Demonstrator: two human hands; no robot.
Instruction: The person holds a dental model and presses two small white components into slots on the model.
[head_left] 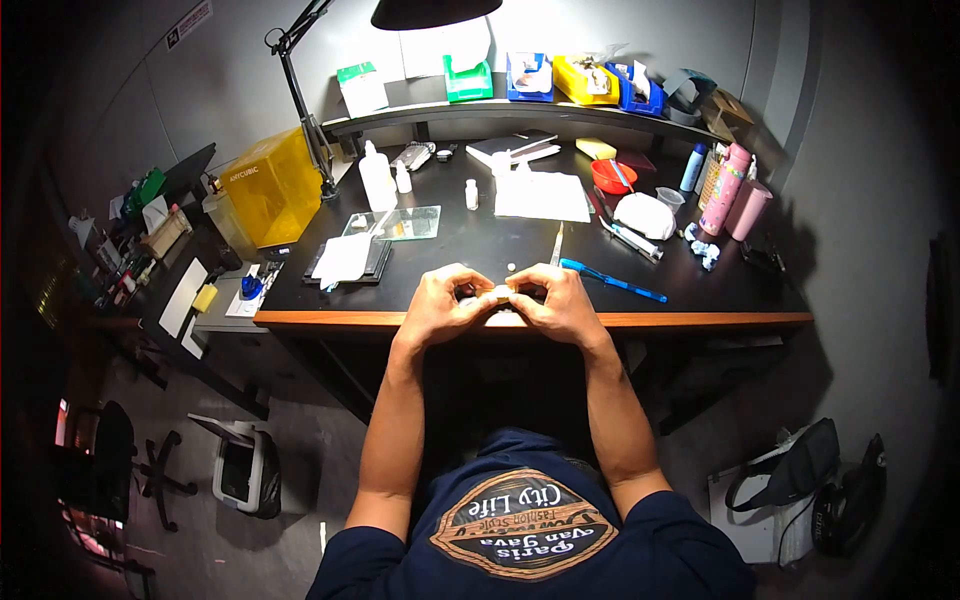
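While spreading black beneath and beyond the grip, extends as a tabletop trimmed in brown wood on the near side. Across the far side, well past the grip, carries a curved dark shelf with coloured bins. Above that, includes a black lamp. Far left of the grip, adds a yellow see-through box. Ahead and slightly right, shows white sheets; ahead and left, a clear plate. Far right, includes a pink bottle.

Near the wood trim, comes to left grip and right grip, both narrowed to a fingertip pinch on the same thing. Well ahead of the left grip, includes a white bottle; beyond and right of the right grip, a red bowl. Just right of the right grip, shows a blue pen-like tool. Between both grips, holds a small pale piece, partly covered by fingertips. Just beyond, apart from the fingertips, shows a tiny pale bit.
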